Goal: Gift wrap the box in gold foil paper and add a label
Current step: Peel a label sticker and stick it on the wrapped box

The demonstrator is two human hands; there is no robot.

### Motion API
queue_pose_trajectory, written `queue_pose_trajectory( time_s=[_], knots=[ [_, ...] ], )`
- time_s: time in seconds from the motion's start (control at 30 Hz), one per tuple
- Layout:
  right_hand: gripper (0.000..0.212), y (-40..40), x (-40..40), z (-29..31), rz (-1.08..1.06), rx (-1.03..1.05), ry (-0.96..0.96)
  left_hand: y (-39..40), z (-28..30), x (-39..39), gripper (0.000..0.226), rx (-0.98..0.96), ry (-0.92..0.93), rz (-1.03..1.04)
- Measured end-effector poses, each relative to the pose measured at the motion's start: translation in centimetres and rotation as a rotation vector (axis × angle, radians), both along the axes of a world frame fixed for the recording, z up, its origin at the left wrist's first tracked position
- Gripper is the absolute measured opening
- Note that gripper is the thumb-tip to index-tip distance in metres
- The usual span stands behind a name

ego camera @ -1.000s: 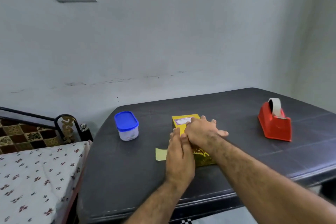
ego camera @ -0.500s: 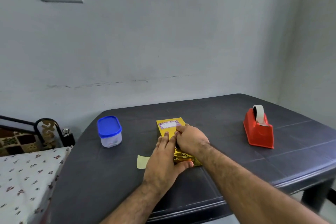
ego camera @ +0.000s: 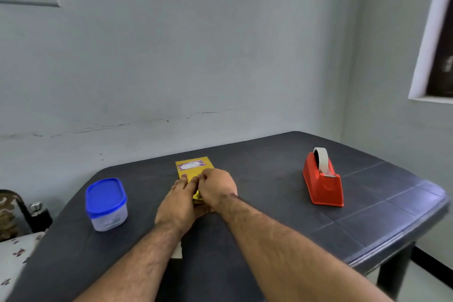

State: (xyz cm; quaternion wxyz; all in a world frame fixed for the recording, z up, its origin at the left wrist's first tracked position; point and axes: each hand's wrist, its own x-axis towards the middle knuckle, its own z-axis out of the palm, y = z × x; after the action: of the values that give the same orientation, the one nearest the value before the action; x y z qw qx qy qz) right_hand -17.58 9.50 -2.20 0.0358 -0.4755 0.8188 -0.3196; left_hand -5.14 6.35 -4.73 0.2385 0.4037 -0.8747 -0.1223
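The gold-foil-wrapped box (ego camera: 194, 172) lies on the dark table (ego camera: 269, 179), with a purple-bordered white label (ego camera: 191, 165) on its far end. My left hand (ego camera: 177, 205) lies on the box's near left part with its fingers stretched over the top. Its thumb wraps round the near end. My right hand (ego camera: 217, 191) covers the box's right side, with bent fingertips pressing on the top just below the label. The near half of the box is hidden under both hands.
A clear tub with a blue lid (ego camera: 106, 203) stands to the left. At the right sits a red tape dispenser (ego camera: 322, 180). A pale paper scrap (ego camera: 177, 252) peeks out beside my left forearm. A patterned bed (ego camera: 12, 257) borders the table's left.
My head has moved closer and turned right. My right hand's fingers curled in from spread to bent, and my left thumb came round the box's near end.
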Motion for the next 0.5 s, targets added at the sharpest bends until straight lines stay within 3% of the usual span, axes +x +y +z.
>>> queue_pose_trajectory(
  time_s=[0.07,0.13,0.2,0.33,0.4,0.5],
  knots=[
    [0.034,0.7,-1.3,-0.6,0.059,-0.045,-0.006,-0.6,-0.2,-0.3,0.105,0.010,0.008,-0.022],
    [0.033,2.0,-3.1,-1.2,0.065,-0.124,0.115,-0.9,-0.3,-0.1,0.119,-0.005,0.007,-0.007],
    [0.027,3.8,-5.8,-1.8,-0.017,-0.247,0.248,-0.8,-0.3,-0.7,0.128,-0.146,-0.038,0.052],
    [0.035,7.7,-10.1,-1.7,-0.267,-0.403,0.327,0.7,0.6,-3.0,0.082,-0.458,0.078,0.013],
    [0.051,10.4,-11.8,-1.6,-0.402,-0.402,0.298,2.4,1.0,-5.9,0.068,-0.487,0.088,-0.099],
    [0.090,14.8,-14.3,-1.4,-0.608,-0.405,0.181,5.7,1.4,-10.9,0.062,-0.371,0.147,-0.213]
  ],
)
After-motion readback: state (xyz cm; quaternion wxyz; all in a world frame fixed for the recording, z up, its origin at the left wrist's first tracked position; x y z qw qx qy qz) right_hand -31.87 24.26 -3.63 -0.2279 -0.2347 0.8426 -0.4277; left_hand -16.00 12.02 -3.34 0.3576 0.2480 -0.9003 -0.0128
